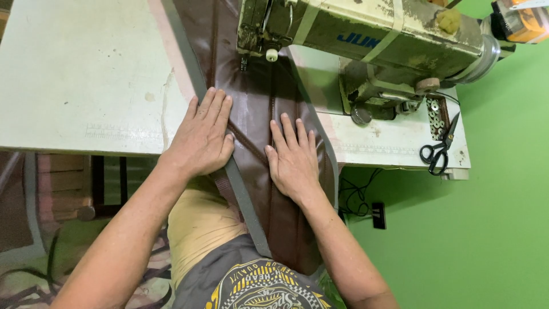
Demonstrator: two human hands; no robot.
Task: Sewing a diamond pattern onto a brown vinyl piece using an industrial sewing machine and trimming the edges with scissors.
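The long brown leatherette panel with stitched seams [257, 109] lies on the worn cream sewing table [86, 86], running from under the machine's needle toward you and hanging over the near table edge onto your lap. A grey webbing strip [243, 197] borders its left edge.

Your left hand [201, 136] lies flat, fingers extended and close together, pressing the panel's left edge and the grey webbing strip against the table. Your right hand [293, 157] lies flat on the panel's middle, fingers slightly spread, gripping nothing. The two hands sit near each other without touching.

The old cream-coloured industrial sewing machine [366, 40] stands just beyond your hands. Black-handled scissors [439, 147] rest at the table's right end, well apart from the panel.
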